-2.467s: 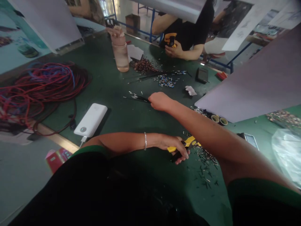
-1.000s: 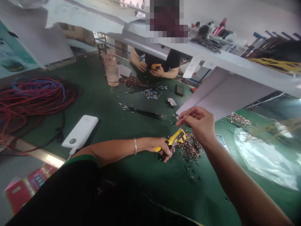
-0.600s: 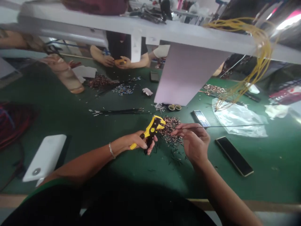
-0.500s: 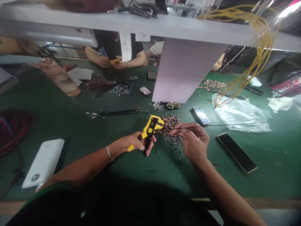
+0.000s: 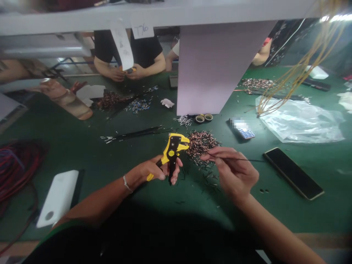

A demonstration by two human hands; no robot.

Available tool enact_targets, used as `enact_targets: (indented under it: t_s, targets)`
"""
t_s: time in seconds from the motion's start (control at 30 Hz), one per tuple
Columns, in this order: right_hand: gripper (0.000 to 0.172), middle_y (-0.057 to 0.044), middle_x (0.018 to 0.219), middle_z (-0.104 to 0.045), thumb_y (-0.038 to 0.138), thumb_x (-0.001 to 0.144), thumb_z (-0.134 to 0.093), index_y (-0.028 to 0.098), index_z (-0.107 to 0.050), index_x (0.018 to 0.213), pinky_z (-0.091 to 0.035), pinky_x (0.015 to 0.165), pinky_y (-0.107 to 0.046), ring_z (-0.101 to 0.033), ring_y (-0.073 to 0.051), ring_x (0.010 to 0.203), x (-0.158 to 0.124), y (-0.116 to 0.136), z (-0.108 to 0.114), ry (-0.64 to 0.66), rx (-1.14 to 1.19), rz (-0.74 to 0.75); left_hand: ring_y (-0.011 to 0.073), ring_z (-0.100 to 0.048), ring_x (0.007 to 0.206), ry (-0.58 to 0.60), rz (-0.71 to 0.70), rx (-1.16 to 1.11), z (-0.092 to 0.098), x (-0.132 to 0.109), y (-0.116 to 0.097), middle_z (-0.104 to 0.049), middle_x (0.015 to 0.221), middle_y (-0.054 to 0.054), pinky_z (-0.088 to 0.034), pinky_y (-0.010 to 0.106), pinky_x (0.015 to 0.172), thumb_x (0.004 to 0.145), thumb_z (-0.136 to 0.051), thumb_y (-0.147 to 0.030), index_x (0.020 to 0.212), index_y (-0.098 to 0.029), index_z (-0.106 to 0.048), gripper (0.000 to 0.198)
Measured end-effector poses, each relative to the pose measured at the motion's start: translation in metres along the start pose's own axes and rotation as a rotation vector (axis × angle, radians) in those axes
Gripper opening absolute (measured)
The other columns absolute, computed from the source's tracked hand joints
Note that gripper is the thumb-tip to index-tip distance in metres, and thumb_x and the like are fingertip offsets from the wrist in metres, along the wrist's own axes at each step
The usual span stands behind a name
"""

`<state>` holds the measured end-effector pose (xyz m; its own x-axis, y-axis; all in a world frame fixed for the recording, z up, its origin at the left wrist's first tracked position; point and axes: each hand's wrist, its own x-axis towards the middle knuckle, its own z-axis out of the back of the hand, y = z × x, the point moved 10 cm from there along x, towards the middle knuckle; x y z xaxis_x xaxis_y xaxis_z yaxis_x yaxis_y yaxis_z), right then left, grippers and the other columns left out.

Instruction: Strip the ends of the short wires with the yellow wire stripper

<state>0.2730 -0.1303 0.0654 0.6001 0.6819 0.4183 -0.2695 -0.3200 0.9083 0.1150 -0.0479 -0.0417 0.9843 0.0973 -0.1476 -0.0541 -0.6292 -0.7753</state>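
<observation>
"A green table (image 5: pixel 107 159) under a pale shelf (image 5: pixel 165 14), strewn with cut bits. Where's the black wire (image 5: pixel 233 158)?"

"Pinched in the fingertips of the right hand (image 5: pixel 238 176), front end over the pile of scraps (image 5: pixel 202 143), back end reaching toward the dark phone (image 5: pixel 294 173)."

"And the left hand (image 5: pixel 162 170)?"

"Fingers curled around the handles of the yellow pliers (image 5: pixel 172 156). The jaws stand apart, facing the wire, near it but not touching."

"What could go wrong?"

"A loose pinch might let the wire twist or drop, I'd say, and it would be hard to pick out among the scraps. Its back end could snag on the phone too; I can't tell whether they touch."

"Anything else?"

"If the pliers closed with the right fingertips too close, skin could get nipped."

"The bunch of wires (image 5: pixel 137 134)?"

"Beyond the left hand, held by neither."
</observation>
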Motion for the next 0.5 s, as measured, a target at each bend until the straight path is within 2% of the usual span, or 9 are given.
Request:
enact_targets:
  t_s: [0.1,0.2,0.27,0.37,0.5]
  targets:
    - [0.027,-0.004,0.082,-0.074,0.011,0.079,-0.065,0.036,-0.072,0.086,-0.064,0.071,-0.053,-0.074,-0.028,0.08,-0.007,0.027,-0.004,0.056,-0.094,0.158,0.0221,-0.062,0.076,-0.025,-0.006,-0.012,0.001,0.0,0.002,-0.063,0.086,0.007,-0.05,0.042,0.076,0.052,-0.073,-0.015,0.115,-0.014,-0.061,0.063]
    - [0.042,-0.004,0.088,-0.077,0.006,0.076,-0.065,0.039,-0.071,0.101,-0.065,0.066,-0.05,-0.075,-0.027,0.077,-0.015,0.042,-0.013,0.144,-0.154,0.28,0.0228,-0.062,0.076,-0.031,-0.025,-0.023,0.001,-0.001,0.003,-0.064,0.086,0.008,-0.049,0.043,0.077,0.052,-0.074,-0.015,0.115,-0.012,-0.061,0.065]
    - [0.048,-0.005,0.092,-0.077,0.001,0.074,-0.065,0.035,-0.07,0.107,-0.067,0.063,-0.045,-0.076,-0.025,0.075,-0.021,0.049,-0.017,0.167,-0.181,0.39,0.0233,-0.062,0.078,-0.033,-0.045,-0.01,0.003,-0.002,0.003,-0.064,0.087,0.008,-0.049,0.043,0.079,0.053,-0.075,-0.017,0.115,-0.013,-0.061,0.064]
    - [0.047,-0.009,0.094,-0.077,-0.006,0.074,-0.062,0.023,-0.069,0.109,-0.067,0.062,-0.036,-0.076,-0.022,0.074,-0.03,0.059,-0.02,0.165,-0.197,0.551,0.0231,-0.062,0.081,-0.039,-0.06,0.011,0.006,-0.002,0.003,-0.064,0.089,0.009,-0.049,0.043,0.082,0.055,-0.076,-0.018,0.116,-0.013,-0.062,0.063]
    - [0.044,-0.011,0.095,-0.076,-0.009,0.074,-0.061,0.017,-0.067,0.109,-0.067,0.067,-0.032,-0.076,-0.02,0.076,-0.036,0.06,-0.029,0.216,-0.247,0.605,0.0226,-0.061,0.084,-0.037,-0.059,0.019,0.005,-0.003,0.003,-0.064,0.093,0.009,-0.047,0.043,0.088,0.056,-0.075,-0.015,0.118,-0.013,-0.062,0.063]
